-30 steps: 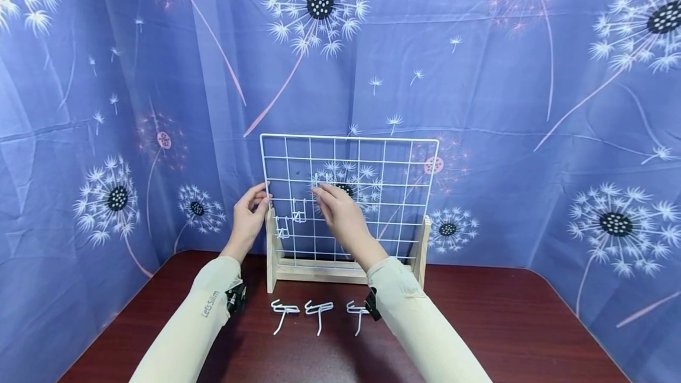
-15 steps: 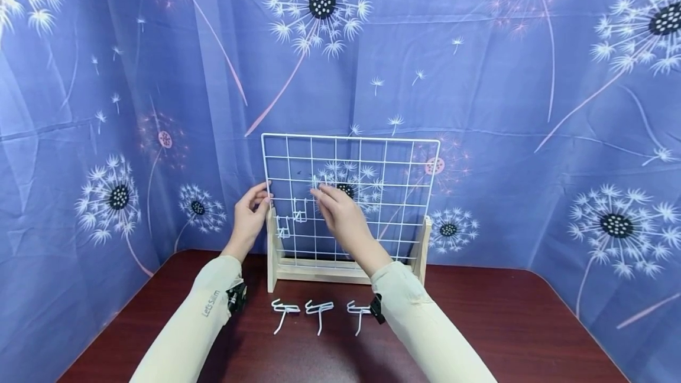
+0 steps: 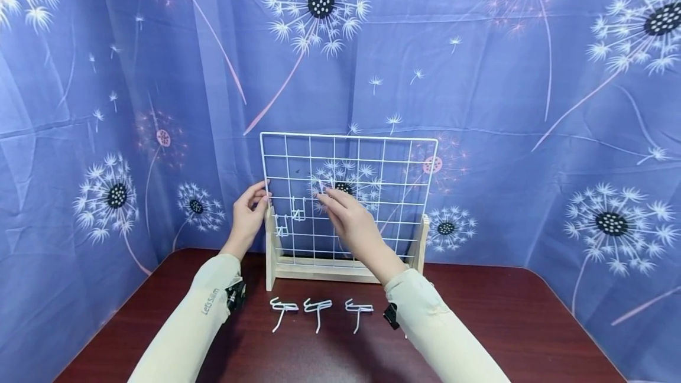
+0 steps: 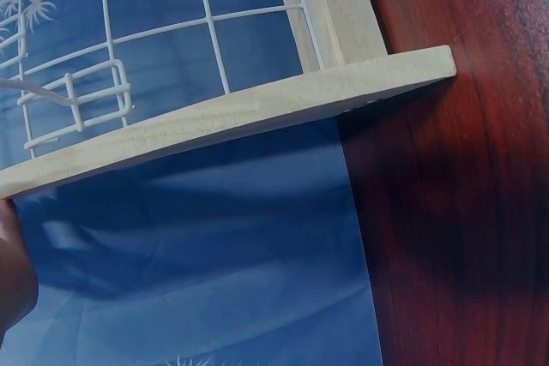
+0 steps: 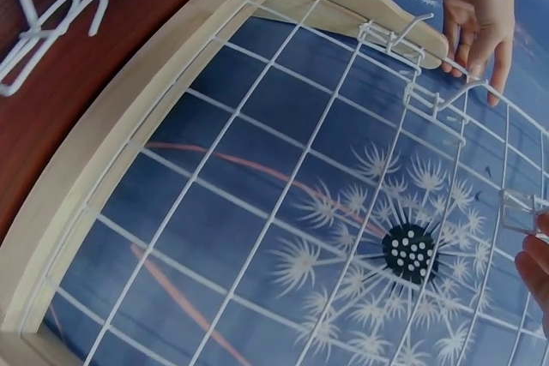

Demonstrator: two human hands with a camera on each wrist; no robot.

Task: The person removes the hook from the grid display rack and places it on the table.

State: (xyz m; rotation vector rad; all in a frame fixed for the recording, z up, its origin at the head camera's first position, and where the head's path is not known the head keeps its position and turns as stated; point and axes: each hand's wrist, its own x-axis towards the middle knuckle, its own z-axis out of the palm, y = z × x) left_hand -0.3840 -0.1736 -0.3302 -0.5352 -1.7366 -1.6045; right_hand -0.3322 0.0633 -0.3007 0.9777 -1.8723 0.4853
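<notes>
A white wire grid panel (image 3: 348, 136) stands upright in a wooden base (image 3: 324, 273). My left hand (image 3: 247, 217) grips the panel's left edge just above the wooden side post. My right hand (image 3: 353, 220) is in front of the grid, left of its middle. Its fingertips pinch a white wire hook (image 5: 506, 212) against the wires; in the head view the hand mostly hides that hook. Two similar hooks, an upper hook (image 3: 299, 213) and a lower hook (image 3: 282, 229), hang on the grid near the left hand.
Several white hooks lie on the dark red table (image 3: 479, 324) before the stand, among them a left hook (image 3: 284, 307), a middle hook (image 3: 318, 306) and a right hook (image 3: 359, 308). A blue dandelion-print curtain (image 3: 479, 75) hangs behind and at the sides.
My right hand has shifted slightly right and down, and the hook ends that stood above its fingertips have dropped lower. The left hand stays on the panel's edge.
</notes>
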